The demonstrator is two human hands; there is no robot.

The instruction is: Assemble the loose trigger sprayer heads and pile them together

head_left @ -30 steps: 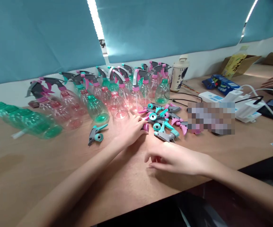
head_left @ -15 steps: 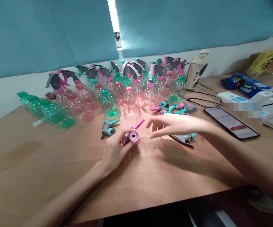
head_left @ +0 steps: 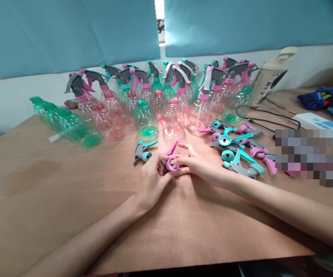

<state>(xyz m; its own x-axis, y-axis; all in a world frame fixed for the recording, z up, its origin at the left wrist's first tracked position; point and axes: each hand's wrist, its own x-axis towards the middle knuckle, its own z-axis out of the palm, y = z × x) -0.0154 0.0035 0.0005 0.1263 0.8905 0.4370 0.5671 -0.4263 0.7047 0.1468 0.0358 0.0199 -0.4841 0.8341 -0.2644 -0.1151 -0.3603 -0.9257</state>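
In the middle of the table my left hand (head_left: 151, 181) is closed around a grey and pink spray trigger head (head_left: 172, 164), its round collar facing me and its pink lever pointing up. My right hand (head_left: 195, 165) has come up to the collar, fingertips and thumb closed at its right rim, while one finger stretches out above. Whether a small part sits between those fingertips is hidden. Just left of the hands lies a grey and teal spray trigger head (head_left: 143, 152). A pile of loose trigger heads (head_left: 237, 150) lies to the right of them.
Behind my hands stand pink and green bottles, some bare-necked like the green bottle (head_left: 146, 121), others with trigger heads on. Green bottles (head_left: 79, 129) stand at left with a clear tube. A tumbler (head_left: 273, 79), black cable (head_left: 281, 119) and blue packet (head_left: 325, 102) are at right.
My right hand has moved left and down from above the table onto the spray trigger head's collar. My left hand still holds that head. The camera view has turned slightly left.
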